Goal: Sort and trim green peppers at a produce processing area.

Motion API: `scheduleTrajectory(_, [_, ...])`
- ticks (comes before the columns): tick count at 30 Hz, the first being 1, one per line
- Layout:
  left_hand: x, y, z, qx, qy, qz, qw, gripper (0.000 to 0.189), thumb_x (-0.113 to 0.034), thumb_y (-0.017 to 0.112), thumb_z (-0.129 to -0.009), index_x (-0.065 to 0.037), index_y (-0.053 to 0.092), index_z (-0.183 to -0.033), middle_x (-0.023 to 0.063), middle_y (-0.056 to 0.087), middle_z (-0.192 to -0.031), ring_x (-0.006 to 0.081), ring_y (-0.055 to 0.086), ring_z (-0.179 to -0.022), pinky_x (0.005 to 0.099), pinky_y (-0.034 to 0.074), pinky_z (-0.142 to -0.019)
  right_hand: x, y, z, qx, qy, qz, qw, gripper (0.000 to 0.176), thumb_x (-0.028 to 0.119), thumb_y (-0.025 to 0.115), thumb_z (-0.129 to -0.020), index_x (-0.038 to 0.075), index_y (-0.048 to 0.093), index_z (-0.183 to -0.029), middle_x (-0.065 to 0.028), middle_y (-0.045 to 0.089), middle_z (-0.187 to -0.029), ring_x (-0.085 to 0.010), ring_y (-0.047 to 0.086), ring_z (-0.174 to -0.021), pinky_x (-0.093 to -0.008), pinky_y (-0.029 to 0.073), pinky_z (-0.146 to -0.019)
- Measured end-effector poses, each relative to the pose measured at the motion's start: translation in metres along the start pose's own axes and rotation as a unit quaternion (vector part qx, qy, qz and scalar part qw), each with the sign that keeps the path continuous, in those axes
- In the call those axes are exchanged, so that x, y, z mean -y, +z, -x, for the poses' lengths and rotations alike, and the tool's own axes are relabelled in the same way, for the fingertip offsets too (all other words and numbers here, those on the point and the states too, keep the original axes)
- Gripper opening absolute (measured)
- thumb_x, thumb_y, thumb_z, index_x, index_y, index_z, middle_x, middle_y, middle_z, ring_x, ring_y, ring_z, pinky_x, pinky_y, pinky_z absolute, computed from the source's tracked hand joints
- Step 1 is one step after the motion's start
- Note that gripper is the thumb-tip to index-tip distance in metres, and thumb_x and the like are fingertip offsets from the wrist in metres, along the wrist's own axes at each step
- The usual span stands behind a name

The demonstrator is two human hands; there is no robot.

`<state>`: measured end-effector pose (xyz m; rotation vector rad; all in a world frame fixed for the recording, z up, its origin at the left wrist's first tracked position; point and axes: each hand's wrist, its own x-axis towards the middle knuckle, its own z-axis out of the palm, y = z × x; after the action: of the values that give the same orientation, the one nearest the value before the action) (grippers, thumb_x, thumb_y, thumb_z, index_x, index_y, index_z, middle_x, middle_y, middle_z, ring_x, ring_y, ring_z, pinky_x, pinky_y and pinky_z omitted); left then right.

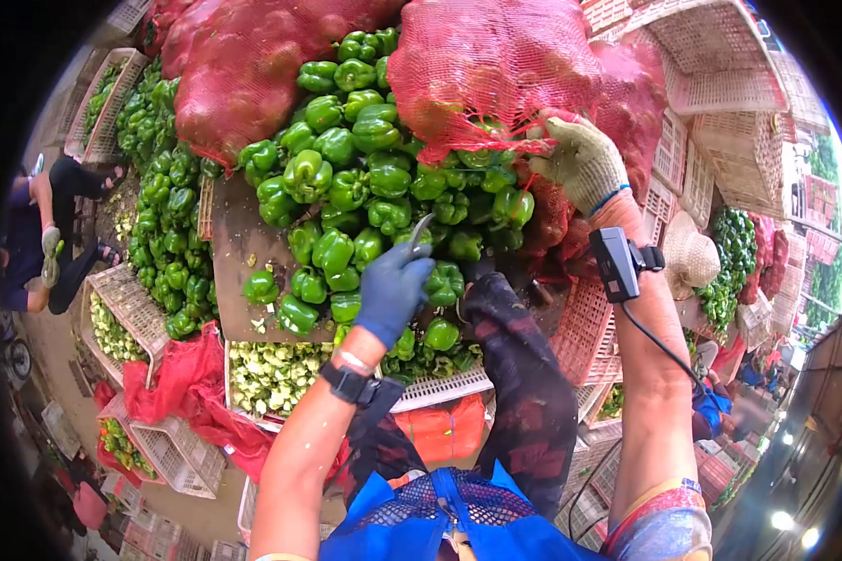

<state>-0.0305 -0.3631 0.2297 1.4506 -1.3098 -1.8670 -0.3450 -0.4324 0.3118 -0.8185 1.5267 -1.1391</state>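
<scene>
My left hand (pixel 393 290), in a blue glove, is closed round a small knife (pixel 422 227) with a curved blade pointing up and away. It hovers over a heap of green bell peppers (pixel 346 187) on a brown board (pixel 239 252). My right hand (pixel 580 161), in a pale knit glove, grips the gathered lower edge of a red mesh sack (pixel 496 70). The sack looks full, and several peppers show under its torn edge. What the right fingertips pinch is partly hidden by the mesh.
More full red mesh sacks (pixel 243 75) stand at the back left. A crate of pale green pepper pieces (pixel 271 374) sits below the board. Stacked plastic crates (pixel 720 65) rise at the right, near a straw hat (pixel 688 251). Another person's gloved hand (pixel 50 245) shows far left.
</scene>
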Motion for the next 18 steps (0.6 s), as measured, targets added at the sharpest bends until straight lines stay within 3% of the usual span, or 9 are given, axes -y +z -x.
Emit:
scheduleTrajectory(1, [-0.006, 0.014, -0.014, 0.009, 0.024, -0.047, 0.999, 0.023, -0.015, 0.065, -0.091, -0.001, 0.072, -0.109, 0.0055, 0.067, -0.077, 0.0127, 0.065, -0.069, 0.029, 0.051, -0.06, 0.001, -0.006, -0.005, 0.02, -0.089, 0.127, 0.988, 0.024, 0.012, 0.072, -0.09, 0.005, 0.067, -0.112, -0.0094, 0.072, -0.101, -0.0229, 0.07, -0.092, -0.0363, 0.061, -0.078])
scheduleTrajectory(2, [-0.012, 0.028, -0.028, 0.018, 0.048, -0.095, 0.994, 0.021, -0.016, 0.066, -0.091, -0.003, 0.072, -0.106, 0.0071, 0.068, -0.075, 0.0158, 0.068, -0.07, 0.0312, 0.052, -0.062, 0.005, -0.014, -0.012, 0.077, -0.224, 0.302, 0.923, 0.021, 0.014, 0.07, -0.092, 0.005, 0.067, -0.111, -0.0086, 0.072, -0.099, -0.022, 0.071, -0.09, -0.036, 0.061, -0.074])
scheduleTrajectory(4, [-0.026, 0.055, -0.051, 0.004, 0.115, -0.17, 0.979, 0.02, -0.02, 0.067, -0.09, -0.004, 0.072, -0.101, 0.0142, 0.07, -0.079, 0.0269, 0.07, -0.075, 0.0379, 0.054, -0.066, 0.006, -0.023, -0.017, 0.098, -0.207, 0.335, 0.914, 0.018, 0.015, 0.069, -0.094, 0.006, 0.067, -0.109, -0.0073, 0.071, -0.098, -0.0211, 0.072, -0.087, -0.0346, 0.06, -0.07])
scheduleTrajectory(6, [-0.042, 0.079, -0.073, -0.008, 0.136, -0.221, 0.966, 0.021, -0.024, 0.067, -0.089, -0.005, 0.071, -0.098, 0.02, 0.07, -0.084, 0.0363, 0.07, -0.08, 0.0439, 0.054, -0.07, 0.014, -0.015, -0.02, 0.025, 0.083, 0.043, 0.995, 0.018, 0.013, 0.07, -0.092, 0.006, 0.067, -0.108, -0.0065, 0.071, -0.098, -0.0209, 0.073, -0.085, -0.0321, 0.06, -0.068])
scheduleTrajectory(10, [-0.063, 0.119, -0.117, -0.038, 0.087, -0.277, 0.956, 0.025, -0.03, 0.062, -0.091, -0.007, 0.071, -0.095, 0.0239, 0.07, -0.092, 0.0432, 0.069, -0.087, 0.0507, 0.054, -0.076, 0.039, -0.003, -0.019, -0.004, 0.186, 0.018, 0.982, 0.018, 0.005, 0.069, -0.089, 0.005, 0.068, -0.107, -0.0045, 0.069, -0.094, -0.0196, 0.074, -0.083, -0.0326, 0.06, -0.065])
scheduleTrajectory(12, [-0.06, 0.131, -0.125, -0.025, 0.061, -0.312, 0.948, 0.026, -0.029, 0.059, -0.092, -0.006, 0.072, -0.094, 0.0242, 0.071, -0.093, 0.0443, 0.069, -0.089, 0.0525, 0.054, -0.079, 0.024, -0.021, -0.025, 0.102, -0.089, 0.357, 0.924, 0.017, 0.004, 0.068, -0.09, 0.004, 0.069, -0.107, -0.0056, 0.069, -0.094, -0.0196, 0.075, -0.082, -0.0322, 0.061, -0.065])
scheduleTrajectory(14, [-0.031, 0.141, -0.125, 0.024, 0.026, -0.351, 0.936, 0.027, -0.027, 0.057, -0.092, -0.005, 0.071, -0.095, 0.0253, 0.072, -0.095, 0.0469, 0.069, -0.091, 0.0549, 0.055, -0.083, 0.013, -0.025, -0.023, 0.121, -0.141, 0.379, 0.907, 0.016, 0.004, 0.068, -0.09, 0.002, 0.07, -0.106, -0.0067, 0.069, -0.094, -0.0196, 0.076, -0.083, -0.0314, 0.062, -0.066])
scheduleTrajectory(16, [0.029, 0.132, -0.101, 0.141, -0.066, -0.355, 0.922, 0.031, -0.027, 0.055, -0.093, -0.005, 0.073, -0.106, 0.0256, 0.071, -0.11, 0.0443, 0.068, -0.102, 0.0526, 0.054, -0.091, 0.014, -0.015, -0.015, 0.051, 0.021, 0.107, 0.993, 0.017, 0.004, 0.068, -0.09, 0.001, 0.071, -0.106, -0.0079, 0.069, -0.095, -0.0197, 0.076, -0.085, -0.0302, 0.063, -0.067])
scheduleTrajectory(18, [0.066, 0.099, -0.061, 0.19, -0.107, -0.398, 0.891, 0.033, -0.031, 0.057, -0.093, -0.006, 0.073, -0.109, 0.0246, 0.07, -0.112, 0.0441, 0.067, -0.103, 0.0522, 0.054, -0.09, 0.028, -0.006, -0.005, -0.001, 0.066, 0.062, 0.996, 0.022, 0.008, 0.066, -0.093, 0.0, 0.068, -0.113, -0.0084, 0.071, -0.098, -0.0208, 0.076, -0.087, -0.0287, 0.062, -0.067])
